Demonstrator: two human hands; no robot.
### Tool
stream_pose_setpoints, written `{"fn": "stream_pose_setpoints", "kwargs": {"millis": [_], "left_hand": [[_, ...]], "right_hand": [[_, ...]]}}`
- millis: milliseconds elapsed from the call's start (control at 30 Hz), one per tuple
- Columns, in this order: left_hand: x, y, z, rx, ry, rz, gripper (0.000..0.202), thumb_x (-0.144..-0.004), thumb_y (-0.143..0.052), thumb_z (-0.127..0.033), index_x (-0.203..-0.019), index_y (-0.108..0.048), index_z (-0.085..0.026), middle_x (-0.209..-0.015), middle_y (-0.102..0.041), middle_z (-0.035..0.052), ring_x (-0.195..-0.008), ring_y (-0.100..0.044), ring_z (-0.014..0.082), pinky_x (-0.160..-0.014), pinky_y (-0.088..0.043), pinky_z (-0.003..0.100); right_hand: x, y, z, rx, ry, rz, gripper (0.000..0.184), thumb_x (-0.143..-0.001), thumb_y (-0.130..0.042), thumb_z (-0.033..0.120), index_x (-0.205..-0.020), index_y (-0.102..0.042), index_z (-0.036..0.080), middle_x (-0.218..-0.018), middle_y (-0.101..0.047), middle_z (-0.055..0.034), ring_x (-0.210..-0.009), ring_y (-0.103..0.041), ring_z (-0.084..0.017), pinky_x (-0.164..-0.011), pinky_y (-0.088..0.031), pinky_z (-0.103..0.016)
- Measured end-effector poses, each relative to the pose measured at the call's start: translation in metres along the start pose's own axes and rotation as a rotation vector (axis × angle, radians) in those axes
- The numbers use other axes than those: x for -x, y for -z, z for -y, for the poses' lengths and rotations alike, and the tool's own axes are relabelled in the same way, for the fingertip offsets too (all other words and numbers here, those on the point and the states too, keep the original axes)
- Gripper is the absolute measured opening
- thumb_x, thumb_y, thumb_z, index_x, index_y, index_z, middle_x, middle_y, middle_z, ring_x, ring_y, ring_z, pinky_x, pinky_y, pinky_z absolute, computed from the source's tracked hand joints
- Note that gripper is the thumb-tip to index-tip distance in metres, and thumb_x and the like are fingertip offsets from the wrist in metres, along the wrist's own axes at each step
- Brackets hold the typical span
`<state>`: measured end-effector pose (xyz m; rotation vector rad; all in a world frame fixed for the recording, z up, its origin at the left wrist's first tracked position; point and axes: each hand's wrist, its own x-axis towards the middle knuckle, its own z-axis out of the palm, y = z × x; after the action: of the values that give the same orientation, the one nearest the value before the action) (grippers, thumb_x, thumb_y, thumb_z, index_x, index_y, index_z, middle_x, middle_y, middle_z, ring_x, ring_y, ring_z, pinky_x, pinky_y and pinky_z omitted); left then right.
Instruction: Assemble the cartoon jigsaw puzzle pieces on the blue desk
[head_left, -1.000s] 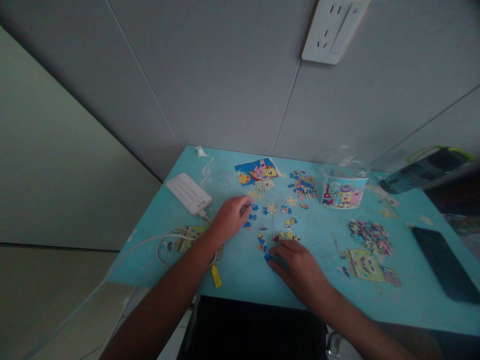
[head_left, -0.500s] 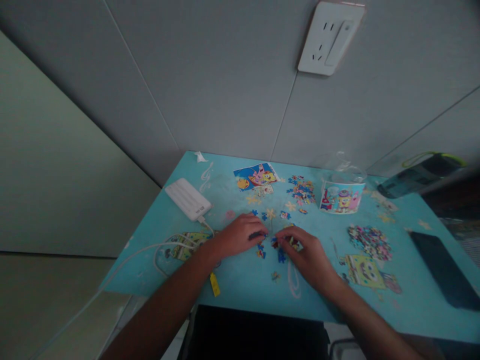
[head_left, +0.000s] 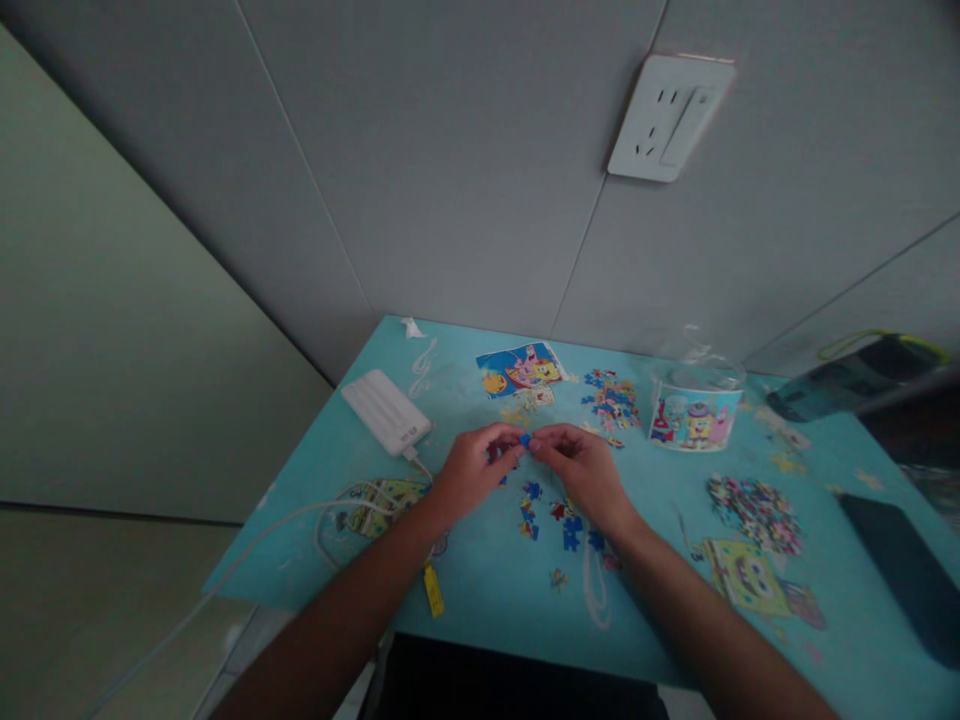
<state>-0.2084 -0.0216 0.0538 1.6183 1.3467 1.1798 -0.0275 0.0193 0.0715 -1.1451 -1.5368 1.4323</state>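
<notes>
Between the fingertips of both hands is a small blue jigsaw puzzle piece (head_left: 525, 440). My left hand (head_left: 480, 462) pinches it from the left, and my right hand (head_left: 577, 462) pinches it from the right. Just below the hands lie joined puzzle pieces (head_left: 528, 512) in a short strip. More blue pieces (head_left: 571, 530) sit beside the right wrist, partly covered by it. Behind the hands, the picture card (head_left: 521, 370) with cartoon characters lies flat on the table.
A loose pile of pieces (head_left: 611, 400) lies beside a clear plastic tub (head_left: 694, 415). Another pile (head_left: 756, 512) is at the right, near a dark phone (head_left: 900, 570). A white power bank (head_left: 386, 410) with a cable is at the left. A bottle (head_left: 840, 380) lies at the back right.
Both hands have moved up and come together, with a blue puzzle piece between their fingertips. The pieces near the right hand are now more uncovered. The camera view has shifted slightly.
</notes>
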Motion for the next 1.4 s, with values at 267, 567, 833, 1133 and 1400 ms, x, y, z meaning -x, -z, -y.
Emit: {"fn": "stream_pose_setpoints", "kwargs": {"millis": [267, 567, 833, 1133, 1400], "left_hand": [[-0.005, 0.013, 0.014, -0.119, 0.059, -0.101, 0.022, -0.093, -0.059, -0.028, -0.113, -0.064, -0.022, -0.093, -0.072, 0.0022, -0.078, -0.066, 0.0157, -0.073, -0.053, 0.028], [-0.006, 0.02, 0.019, -0.68, -0.098, -0.015, 0.021, -0.094, -0.054, -0.018, -0.11, -0.066, -0.022, -0.105, -0.071, 0.0057, -0.098, -0.064, 0.0211, -0.092, -0.05, 0.037], [-0.005, 0.019, 0.019, -0.762, -0.09, 0.014, 0.018, -0.094, -0.053, -0.017, -0.107, -0.066, -0.02, -0.101, -0.069, 0.0069, -0.097, -0.062, 0.0217, -0.091, -0.048, 0.037], [-0.005, 0.02, 0.015, -0.796, -0.105, 0.041, 0.018, -0.095, -0.055, -0.02, -0.107, -0.068, -0.022, -0.1, -0.066, 0.0063, -0.097, -0.06, 0.0219, -0.09, -0.048, 0.037], [-0.005, 0.019, 0.017, -0.781, -0.121, 0.063, 0.018, -0.093, -0.057, -0.021, -0.104, -0.071, -0.023, -0.099, -0.066, 0.0061, -0.095, -0.059, 0.0218, -0.089, -0.048, 0.038]], "right_hand": [[-0.016, 0.012, -0.013, 0.419, 0.197, -0.008, 0.023, -0.091, -0.061, 0.036, -0.103, -0.075, 0.022, -0.098, -0.076, -0.0066, -0.081, -0.068, -0.02, -0.077, -0.053, -0.035], [-0.019, 0.012, -0.028, 0.859, 0.437, 0.07, 0.022, -0.093, -0.063, 0.03, -0.11, -0.073, 0.023, -0.102, -0.07, -0.0089, -0.098, -0.061, -0.024, -0.091, -0.047, -0.04], [-0.023, 0.004, -0.027, 0.903, 0.431, 0.106, 0.018, -0.09, -0.068, 0.032, -0.105, -0.074, 0.024, -0.1, -0.067, -0.0081, -0.097, -0.06, -0.023, -0.091, -0.045, -0.039], [-0.023, 0.016, -0.022, 0.684, 0.326, 0.101, 0.014, -0.089, -0.062, 0.024, -0.098, -0.072, 0.021, -0.086, -0.071, -0.0034, -0.076, -0.061, -0.018, -0.075, -0.047, -0.031], [-0.029, 0.045, -0.019, 0.586, 0.233, 0.015, 0.027, -0.092, -0.056, 0.038, -0.1, -0.076, 0.021, -0.09, -0.076, -0.0047, -0.074, -0.064, -0.02, -0.071, -0.05, -0.033]]}}
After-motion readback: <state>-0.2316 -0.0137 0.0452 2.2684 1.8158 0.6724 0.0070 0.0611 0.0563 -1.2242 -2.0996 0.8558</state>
